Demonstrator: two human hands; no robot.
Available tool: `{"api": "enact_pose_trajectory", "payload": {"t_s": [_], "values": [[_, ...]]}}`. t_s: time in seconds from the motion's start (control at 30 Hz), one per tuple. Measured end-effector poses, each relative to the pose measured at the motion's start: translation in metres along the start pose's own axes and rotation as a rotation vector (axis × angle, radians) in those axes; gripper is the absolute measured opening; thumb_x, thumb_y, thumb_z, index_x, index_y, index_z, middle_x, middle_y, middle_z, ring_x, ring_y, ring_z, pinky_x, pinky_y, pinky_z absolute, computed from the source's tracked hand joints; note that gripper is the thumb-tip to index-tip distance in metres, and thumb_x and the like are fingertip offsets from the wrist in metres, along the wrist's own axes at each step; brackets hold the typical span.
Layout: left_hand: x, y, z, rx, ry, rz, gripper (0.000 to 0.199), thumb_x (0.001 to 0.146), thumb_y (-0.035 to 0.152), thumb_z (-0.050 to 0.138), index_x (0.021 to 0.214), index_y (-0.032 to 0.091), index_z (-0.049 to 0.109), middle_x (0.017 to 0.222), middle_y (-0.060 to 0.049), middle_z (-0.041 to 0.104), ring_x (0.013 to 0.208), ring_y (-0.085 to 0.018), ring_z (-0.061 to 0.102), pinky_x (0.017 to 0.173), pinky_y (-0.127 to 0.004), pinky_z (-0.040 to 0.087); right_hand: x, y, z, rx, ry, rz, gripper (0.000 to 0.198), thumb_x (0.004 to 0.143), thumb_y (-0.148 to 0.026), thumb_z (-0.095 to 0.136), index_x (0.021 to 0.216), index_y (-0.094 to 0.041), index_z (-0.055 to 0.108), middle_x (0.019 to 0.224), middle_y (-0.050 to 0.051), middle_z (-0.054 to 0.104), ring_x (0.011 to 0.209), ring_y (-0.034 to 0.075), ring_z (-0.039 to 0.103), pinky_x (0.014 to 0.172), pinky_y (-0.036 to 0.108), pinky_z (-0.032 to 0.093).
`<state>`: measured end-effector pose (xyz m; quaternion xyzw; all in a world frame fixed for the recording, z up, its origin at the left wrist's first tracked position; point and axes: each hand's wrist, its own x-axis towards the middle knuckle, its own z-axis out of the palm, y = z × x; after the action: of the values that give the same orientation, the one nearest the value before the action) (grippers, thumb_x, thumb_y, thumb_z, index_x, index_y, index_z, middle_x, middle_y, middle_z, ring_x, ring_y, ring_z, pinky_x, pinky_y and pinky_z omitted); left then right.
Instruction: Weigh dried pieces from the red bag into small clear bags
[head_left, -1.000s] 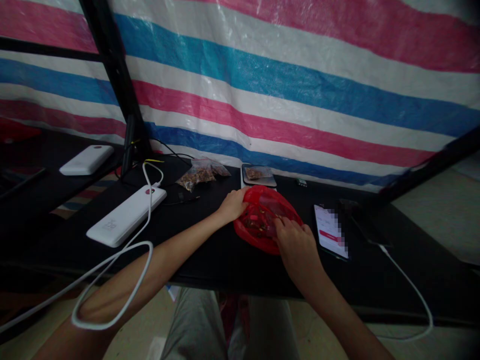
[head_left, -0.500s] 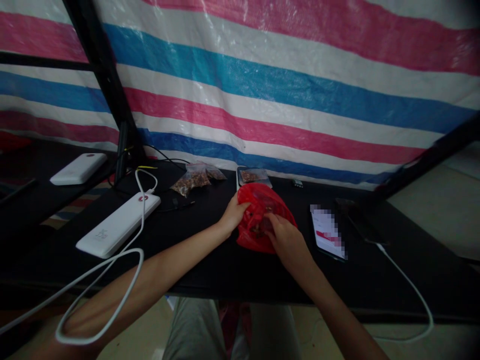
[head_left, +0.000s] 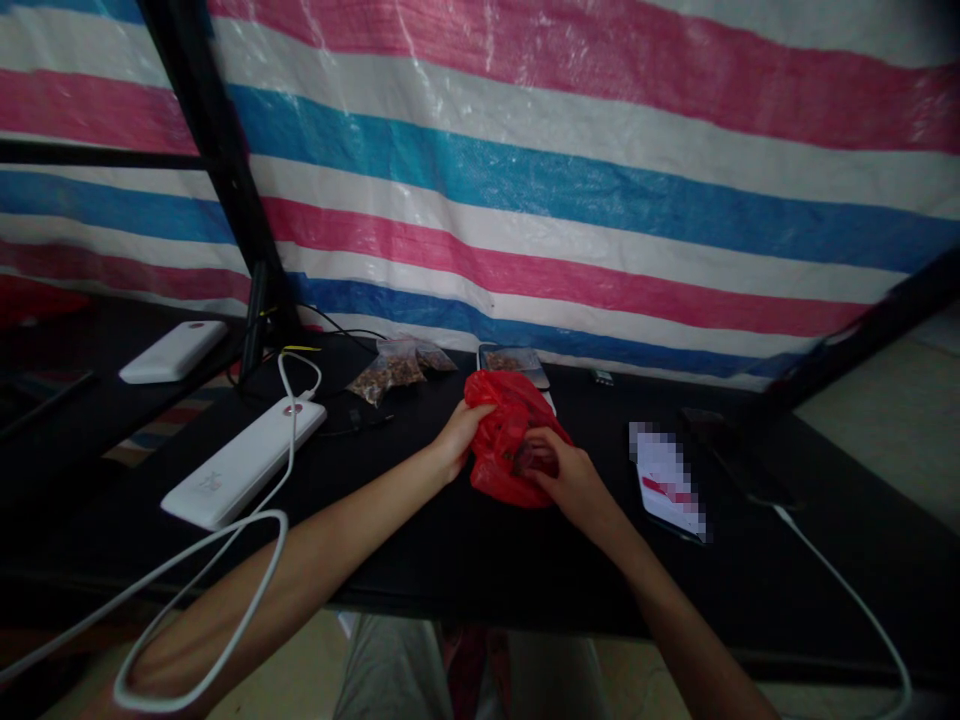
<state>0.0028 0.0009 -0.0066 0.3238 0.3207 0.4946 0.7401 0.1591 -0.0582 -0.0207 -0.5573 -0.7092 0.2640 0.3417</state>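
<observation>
A crumpled red plastic bag (head_left: 496,478) sits over the black tabletop in front of me, its mouth turned towards me. My left hand (head_left: 456,440) grips its left edge, thumb on top and the other fingers behind the plastic. At the opening, my right hand (head_left: 571,478) has curled fingers reaching in around something dark; what they pinch cannot be made out. Brownish bits show dimly inside the bag. Behind it, a clear packet of brown pieces (head_left: 517,364) lies on a flat, pale-edged object that the bag partly covers.
Clear bags of brown bits (head_left: 388,374) lie at the back left. A large white power bank (head_left: 244,465) with a looping white cable is on the left, a smaller white one (head_left: 174,352) beyond. To the right are a lit phone (head_left: 667,482) and a dark phone (head_left: 735,455) on a cable.
The red bag has shifted slightly left and its shape has crumpled differently. My right fingers have spread a little at its opening. The whole view has tilted slightly.
</observation>
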Motion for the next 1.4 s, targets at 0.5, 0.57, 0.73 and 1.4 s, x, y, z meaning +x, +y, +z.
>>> {"api": "enact_pose_trajectory", "payload": {"t_s": [0.5,0.57,0.73,1.4], "values": [[0.022,0.015,-0.018,0.408,-0.228,0.051,0.047,0.057,0.002,0.06,0.103,0.013,0.056,0.09,-0.004,0.067,0.088,-0.019,0.059,0.086,-0.032,0.042,-0.003,-0.02,-0.038,-0.014,-0.153,0.001,0.031,0.067,-0.014,0.057,0.097,-0.019,0.052,0.096,0.003,0.063,0.089,0.015,0.06,0.082,0.031,0.045],[0.022,0.015,-0.019,0.5,-0.273,0.049,0.043,0.06,0.004,0.059,0.102,0.012,0.056,0.089,-0.004,0.067,0.088,-0.019,0.059,0.085,-0.032,0.043,-0.005,-0.02,-0.04,-0.146,-0.186,-0.015,0.03,0.068,-0.013,0.056,0.097,-0.02,0.052,0.097,0.003,0.062,0.091,0.016,0.059,0.083,0.031,0.044],[0.017,0.018,-0.024,0.801,-0.522,0.09,0.049,0.064,0.019,0.062,0.111,0.012,0.05,0.099,-0.007,0.063,0.093,-0.02,0.057,0.085,-0.032,0.042,-0.01,-0.031,-0.032,-0.547,-0.182,-0.054,0.033,0.069,-0.008,0.053,0.1,-0.021,0.05,0.105,0.004,0.059,0.1,0.018,0.054,0.085,0.031,0.039],[0.006,0.022,-0.017,1.367,-0.529,0.191,0.012,0.061,0.021,0.065,0.071,0.016,0.064,0.061,0.003,0.062,0.068,-0.015,0.059,0.058,-0.018,0.039,-0.012,-0.039,-0.006,-0.973,-0.143,-0.105,0.032,0.079,-0.007,0.038,0.108,-0.017,0.047,0.104,0.009,0.057,0.091,0.02,0.054,0.075,0.029,0.037]]}}
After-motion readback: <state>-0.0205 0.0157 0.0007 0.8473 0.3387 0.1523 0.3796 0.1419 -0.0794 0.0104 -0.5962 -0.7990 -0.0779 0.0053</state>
